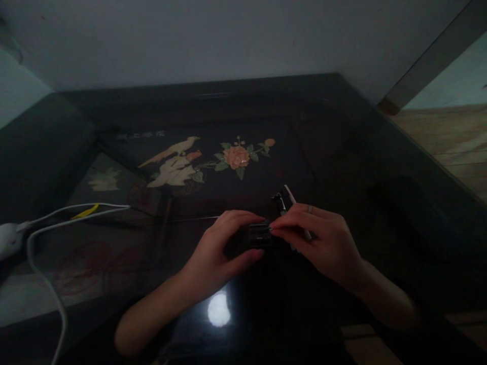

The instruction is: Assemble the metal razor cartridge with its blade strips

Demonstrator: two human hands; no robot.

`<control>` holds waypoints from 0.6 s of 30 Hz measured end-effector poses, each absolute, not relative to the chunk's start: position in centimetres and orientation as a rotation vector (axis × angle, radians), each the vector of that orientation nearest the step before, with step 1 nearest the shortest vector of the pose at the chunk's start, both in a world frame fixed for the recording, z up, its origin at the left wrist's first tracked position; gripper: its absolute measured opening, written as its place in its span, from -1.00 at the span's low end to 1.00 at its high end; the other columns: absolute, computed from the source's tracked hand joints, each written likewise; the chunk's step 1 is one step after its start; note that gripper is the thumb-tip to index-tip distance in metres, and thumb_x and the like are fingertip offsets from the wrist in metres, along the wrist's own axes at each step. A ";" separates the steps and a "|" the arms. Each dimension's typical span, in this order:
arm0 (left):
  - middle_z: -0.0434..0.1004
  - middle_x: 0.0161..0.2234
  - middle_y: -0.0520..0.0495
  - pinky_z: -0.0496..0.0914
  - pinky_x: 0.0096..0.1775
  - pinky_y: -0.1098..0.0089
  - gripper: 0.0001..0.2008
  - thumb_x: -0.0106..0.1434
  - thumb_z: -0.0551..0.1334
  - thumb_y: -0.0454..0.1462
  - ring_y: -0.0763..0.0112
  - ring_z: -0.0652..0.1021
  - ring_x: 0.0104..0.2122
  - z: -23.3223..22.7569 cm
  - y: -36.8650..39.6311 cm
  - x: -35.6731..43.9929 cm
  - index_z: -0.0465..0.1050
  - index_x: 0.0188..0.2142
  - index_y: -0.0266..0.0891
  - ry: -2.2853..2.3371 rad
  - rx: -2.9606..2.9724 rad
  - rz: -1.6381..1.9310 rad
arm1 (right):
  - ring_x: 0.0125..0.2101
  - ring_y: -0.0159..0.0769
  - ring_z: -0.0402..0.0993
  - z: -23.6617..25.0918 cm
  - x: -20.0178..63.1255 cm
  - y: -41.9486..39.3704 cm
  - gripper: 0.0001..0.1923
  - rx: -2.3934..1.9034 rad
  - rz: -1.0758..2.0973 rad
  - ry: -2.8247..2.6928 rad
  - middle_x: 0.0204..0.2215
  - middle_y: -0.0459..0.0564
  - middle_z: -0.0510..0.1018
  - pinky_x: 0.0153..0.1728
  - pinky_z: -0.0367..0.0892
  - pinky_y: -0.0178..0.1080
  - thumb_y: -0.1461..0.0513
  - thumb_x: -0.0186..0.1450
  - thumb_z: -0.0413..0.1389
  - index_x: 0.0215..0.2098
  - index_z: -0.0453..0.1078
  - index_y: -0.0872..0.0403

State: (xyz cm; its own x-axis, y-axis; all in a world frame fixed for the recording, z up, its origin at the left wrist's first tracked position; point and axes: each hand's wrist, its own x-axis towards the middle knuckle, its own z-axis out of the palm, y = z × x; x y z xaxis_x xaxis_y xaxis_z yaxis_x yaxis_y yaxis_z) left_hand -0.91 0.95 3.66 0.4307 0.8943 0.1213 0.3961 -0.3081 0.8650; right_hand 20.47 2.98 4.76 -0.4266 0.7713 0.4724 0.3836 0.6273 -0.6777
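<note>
At the far left, a white plug (9,241) sits on the dark, shiny table (342,152), beside a looping white cord (43,276) with a yellow tag (85,211) on it. Further right, the tabletop shows a pale bird (177,148) and a pink flower (236,157). Nearer the person, the left hand (228,248) grasps a small black box (259,235) between its fingers above and thumb below. The right hand (323,241) meets the box's right end with thumb and forefinger pinched together; whether they grip something tiny, I cannot tell. A white-edged strip (289,195) lies partly hidden behind this hand, which wears a ring (310,209). Wooden flooring (449,137) shows at the far right.
</note>
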 end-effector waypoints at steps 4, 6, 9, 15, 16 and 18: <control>0.55 -0.07 -0.03 0.38 -0.08 0.37 -0.70 0.30 0.23 -0.16 0.33 0.53 -0.12 4.6 0.7 -1.0 0.44 0.01 -0.15 0.968 1.502 0.743 | -0.48 -0.42 0.47 4.9 20.5 2.9 -0.92 -0.830 0.756 -2.056 -0.48 -0.09 0.55 -0.44 0.36 -0.40 0.37 0.28 0.19 -0.34 0.51 0.10; 0.57 -0.11 -0.01 0.39 -0.10 0.41 -0.74 0.29 0.25 -0.19 0.36 0.54 -0.14 4.7 0.7 -1.0 0.47 -0.03 -0.15 0.896 1.368 0.694 | -0.48 -0.43 0.47 4.9 20.5 3.0 -0.92 -0.792 0.821 -2.055 -0.48 -0.09 0.55 -0.45 0.35 -0.40 0.37 0.28 0.19 -0.34 0.51 0.11; 0.58 -0.15 0.03 0.37 -0.10 0.45 -0.78 0.26 0.29 -0.22 0.40 0.53 -0.15 4.7 0.8 -0.9 0.51 -0.08 -0.14 0.810 1.241 0.660 | -0.49 -0.44 0.46 5.1 20.7 3.0 -0.93 -0.729 0.872 -2.050 -0.49 -0.09 0.55 -0.45 0.35 -0.41 0.36 0.29 0.19 -0.33 0.52 0.12; 0.56 -0.13 0.01 0.36 -0.06 0.40 -0.66 0.21 0.34 -0.19 0.38 0.52 -0.15 4.3 0.8 -1.1 0.49 -0.01 -0.11 0.721 1.132 0.586 | -0.48 -0.46 0.47 5.5 20.8 2.8 -0.86 -0.648 0.913 -2.086 -0.50 -0.08 0.52 -0.44 0.35 -0.43 0.27 0.35 0.15 -0.34 0.53 0.11; 0.56 -0.14 0.00 0.36 -0.06 0.39 -0.66 0.20 0.35 -0.19 0.37 0.52 -0.15 4.3 0.8 -1.1 0.50 -0.02 -0.12 0.711 1.131 0.570 | -0.48 -0.47 0.46 5.5 20.8 2.8 -0.84 -0.639 0.921 -2.091 -0.49 -0.08 0.52 -0.44 0.35 -0.44 0.26 0.36 0.14 -0.34 0.53 0.12; 0.56 -0.16 -0.01 0.37 -0.07 0.38 -0.66 0.18 0.37 -0.18 0.36 0.52 -0.16 4.3 0.8 -1.2 0.51 -0.05 -0.14 0.700 1.133 0.544 | -0.49 -0.48 0.46 5.6 20.9 2.7 -0.83 -0.621 0.940 -2.091 -0.49 -0.08 0.52 -0.46 0.34 -0.45 0.24 0.36 0.13 -0.35 0.53 0.12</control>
State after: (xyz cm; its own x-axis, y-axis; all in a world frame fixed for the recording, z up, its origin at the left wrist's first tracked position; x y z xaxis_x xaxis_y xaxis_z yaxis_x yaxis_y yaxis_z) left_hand -1.19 0.77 4.27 0.6705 0.7073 -0.2240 -0.0422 0.3378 0.9403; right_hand 20.85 2.74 5.57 -0.6029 0.6705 0.4323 0.1220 0.6130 -0.7806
